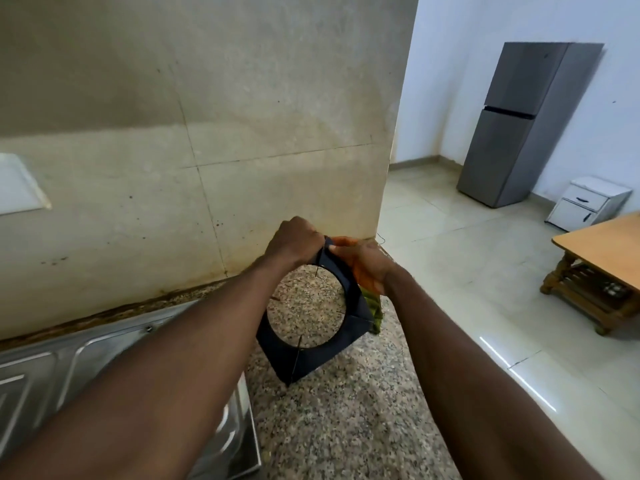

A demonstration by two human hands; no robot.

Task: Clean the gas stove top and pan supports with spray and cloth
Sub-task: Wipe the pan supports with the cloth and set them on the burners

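two hands meet at the top corner of a black pan support, a square frame with a large round opening and thin prongs pointing into it. the left hand is curled tight over that top corner, knuckles toward the camera. the right hand grips the frame's upper right edge, with a green cloth held under its palm against that edge; the cloth hangs down behind the frame's right corner.

the pan support stands tilted on one corner over the speckled granite desk, close to the desk's far end, where the stained beige wall stops. its lowest corner is at or just above the stone; i cannot tell whether it touches. the granite shows through the round opening.

a ribbed stainless steel surface lies at the lower left, under the left forearm, beside the granite.

past the wall's end, a pale tiled floor carries a grey two-door fridge against the white wall, a small white cabinet beside it, and a low wooden table at the right edge.
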